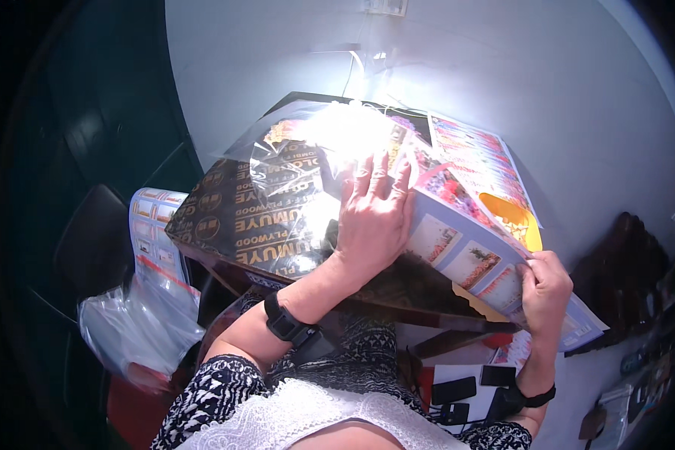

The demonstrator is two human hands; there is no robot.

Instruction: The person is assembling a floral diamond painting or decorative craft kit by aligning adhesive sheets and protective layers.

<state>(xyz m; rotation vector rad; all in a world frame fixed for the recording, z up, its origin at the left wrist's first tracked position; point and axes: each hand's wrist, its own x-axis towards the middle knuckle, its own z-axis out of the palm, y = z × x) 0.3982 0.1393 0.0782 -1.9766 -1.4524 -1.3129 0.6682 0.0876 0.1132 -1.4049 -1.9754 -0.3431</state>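
My left hand [375, 221] lies flat with its fingers stretched out, pressing on clear plastic film [281, 161] and the near edge of a printed card sheet [469, 262]. The sheet is pale blue with small flower pictures and slants across the table's right side. Its lower right part is pinched in my right hand [546, 289], between thumb and fingers. Strong glare hides where the film and the sheet meet, so I cannot tell whether the sheet is inside the film.
The table [217, 225] has a dark cover with gold print. Another colourful sheet [480, 154] and a yellow piece [514, 217] lie at its right. Clear plastic bags [139, 322] and a printed sheet [157, 232] sit at left. Phones [454, 390] rest low at right.
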